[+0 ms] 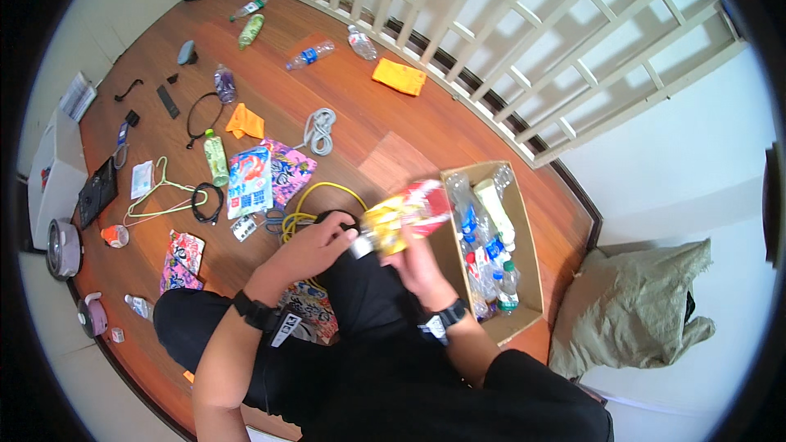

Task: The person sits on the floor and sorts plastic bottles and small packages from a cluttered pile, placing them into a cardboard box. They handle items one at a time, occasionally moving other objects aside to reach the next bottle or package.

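My right hand [417, 261] holds a red and yellow plastic package [408, 212], blurred, beside the left wall of a cardboard box [529, 245]. In the box lie several clear plastic bottles, one with a green cap [508, 285]. Over my knee is my left hand [319, 244], fingers curled near a small black thing and the package's lower left end; whether it grips either is unclear. A coiled yellow cable [301, 216] lies just beyond it. Left of that are scissors [275, 221], a blue and white bag [250, 183] and a pink patterned bag [291, 172].
Bottles [310, 55], orange cloths [399, 76], a grey cable [320, 132] and a green hanger [161, 187] lie scattered on the wooden floor. A white slatted barrier [466, 31] runs along the far side. A woven sack [626, 313] stands at the right wall.
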`<action>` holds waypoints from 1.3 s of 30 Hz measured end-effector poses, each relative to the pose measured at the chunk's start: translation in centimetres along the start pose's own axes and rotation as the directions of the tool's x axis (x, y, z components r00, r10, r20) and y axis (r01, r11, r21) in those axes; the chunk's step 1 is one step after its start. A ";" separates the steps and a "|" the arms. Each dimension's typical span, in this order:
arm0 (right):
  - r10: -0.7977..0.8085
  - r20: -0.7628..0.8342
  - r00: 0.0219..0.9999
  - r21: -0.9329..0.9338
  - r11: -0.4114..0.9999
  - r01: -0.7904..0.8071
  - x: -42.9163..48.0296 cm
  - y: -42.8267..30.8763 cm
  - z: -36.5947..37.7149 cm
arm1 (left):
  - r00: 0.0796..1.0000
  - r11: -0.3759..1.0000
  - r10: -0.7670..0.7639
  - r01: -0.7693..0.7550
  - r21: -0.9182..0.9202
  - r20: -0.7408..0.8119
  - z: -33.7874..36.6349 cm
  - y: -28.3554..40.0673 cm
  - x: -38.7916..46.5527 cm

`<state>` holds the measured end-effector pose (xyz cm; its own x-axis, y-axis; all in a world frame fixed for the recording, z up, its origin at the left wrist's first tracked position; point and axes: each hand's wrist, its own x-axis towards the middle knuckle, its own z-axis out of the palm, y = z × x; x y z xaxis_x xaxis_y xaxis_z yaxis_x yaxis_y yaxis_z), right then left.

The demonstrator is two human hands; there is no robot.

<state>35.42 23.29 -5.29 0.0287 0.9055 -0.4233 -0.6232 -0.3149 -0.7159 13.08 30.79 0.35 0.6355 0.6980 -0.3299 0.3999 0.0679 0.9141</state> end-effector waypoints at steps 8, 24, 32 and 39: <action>-0.050 -0.260 0.964 0.585 0.787 0.198 0.1 -5.7 -15.2 | 0.985 0.957 0.104 -0.062 0.284 -0.135 -0.2 -1.3 0.7; 0.712 0.140 0.688 0.355 0.613 -0.706 18.0 17.0 4.9 | 0.909 0.638 0.010 0.314 0.703 -0.416 -0.5 -8.0 -3.8; 0.811 0.035 0.585 -0.078 0.585 -0.807 23.2 29.3 8.5 | 0.853 0.623 -0.163 0.479 0.618 -0.496 0.0 -9.3 -7.2; 0.784 0.179 0.595 0.018 0.602 -0.798 28.3 30.7 13.1 | 0.800 0.600 -0.133 0.535 0.595 -0.586 0.0 -8.6 -7.1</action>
<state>6.87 42.99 -31.95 -0.6114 0.3427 -0.7133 -0.4119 -0.9075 -0.0830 5.10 25.26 -5.16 0.0683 0.9666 -0.2471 0.9727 -0.0095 0.2317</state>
